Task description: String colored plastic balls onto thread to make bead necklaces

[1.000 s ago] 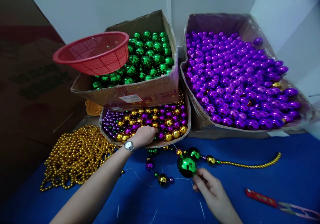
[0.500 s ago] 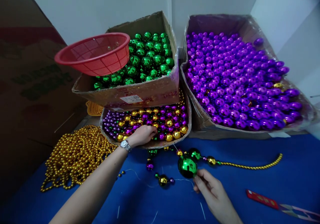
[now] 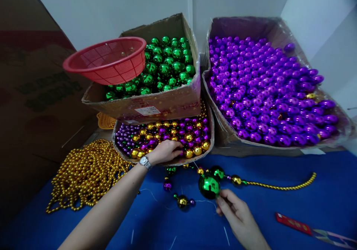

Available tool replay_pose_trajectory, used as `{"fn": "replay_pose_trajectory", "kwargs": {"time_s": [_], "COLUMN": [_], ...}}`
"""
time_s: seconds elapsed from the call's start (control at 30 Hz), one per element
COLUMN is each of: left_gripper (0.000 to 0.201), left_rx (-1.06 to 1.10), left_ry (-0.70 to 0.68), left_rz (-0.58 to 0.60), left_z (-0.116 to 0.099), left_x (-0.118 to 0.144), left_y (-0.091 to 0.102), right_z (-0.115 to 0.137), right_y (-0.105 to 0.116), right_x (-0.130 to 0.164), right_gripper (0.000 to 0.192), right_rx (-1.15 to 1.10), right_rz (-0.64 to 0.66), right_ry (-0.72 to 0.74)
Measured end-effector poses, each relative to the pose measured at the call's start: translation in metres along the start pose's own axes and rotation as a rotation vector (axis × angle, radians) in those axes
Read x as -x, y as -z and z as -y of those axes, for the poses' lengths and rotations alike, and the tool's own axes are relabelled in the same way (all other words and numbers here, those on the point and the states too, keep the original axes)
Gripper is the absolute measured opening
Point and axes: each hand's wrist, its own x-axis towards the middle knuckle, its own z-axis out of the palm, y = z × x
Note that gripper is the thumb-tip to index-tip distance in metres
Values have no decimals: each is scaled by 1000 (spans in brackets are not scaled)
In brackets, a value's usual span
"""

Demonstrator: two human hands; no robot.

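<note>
1. Right hand [image 3: 237, 213]: grip pinched, apparently on the thread [image 3: 208, 201], right at the lower edge of the big green ball [image 3: 209, 186]; probably keeps the thread end under control.
2. Left hand [image 3: 166, 151]: reaches over the front rim of the low box [image 3: 208, 153], fingers down among mixed beads [image 3: 189, 137]. Fingers bent; can't tell if a bead is in that grip.
3. Big green ball sits in front of the low box, joined with smaller beads, near the gold strand [image 3: 276, 185] on the blue bench [image 3: 156, 227].
4. Low box stands just beyond the strung beads, presumably for short reaches.
5. Green-ball box [image 3: 173, 105] sits behind and higher, likely so both stay reachable; red basket [image 3: 122, 71] perches over its left side.
6. Purple-ball box [image 3: 220, 125] at right, open-topped, likely for easy picking.
7. Red-handled tool [image 3: 294, 223] lies right, clear of the thread.
</note>
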Motion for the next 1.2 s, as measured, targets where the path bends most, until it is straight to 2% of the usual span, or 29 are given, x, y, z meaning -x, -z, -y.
{"fn": "replay_pose_trajectory", "kwargs": {"time_s": [0.13,0.23,0.33,0.4,0.5,0.63,0.8,0.9,1.0,1.1,1.2], "left_gripper": [26,28,31,30,23,19,16,15,14,16,24], "left_rx": [44,124,527,795,936,907,688,628,618,686,663], "left_ry": [10,11,-28,-45,31,96,1,-86,-118,-79,-32], "left_rz": [-43,-103,-57,-9,-47,-156,-254,-299,-319,-277,-227], "left_z": [-5,-21,-46,-63,-76,-76,-85,-99,-104,-94,-71], "left_x": [-1,9,27,38,47,50,55,61,67,66,55], "left_y": [2,12,17,11,-5,-15,-2,3,6,12,19], "right_z": [-5,-16,-26,-31,-34,-32,-9,5,4,-6,-14], "right_y": [0,1,0,-1,-1,9,17,9,-1,-5,-4], "right_x": [0,-2,-4,-6,-8,-10,-14,-18,-19,-18,-15], "right_gripper": [33,30,29,29,28,30,32,32,30,29,29], "right_rx": [10,-3,18,57,133,295,479,503,522,520,455], "right_rz": [-16,-30,-46,-60,-53,-46,-174,-88,-7,16,19], "right_ry": [0,11,37,58,83,98,250,390,442,388,318]}}
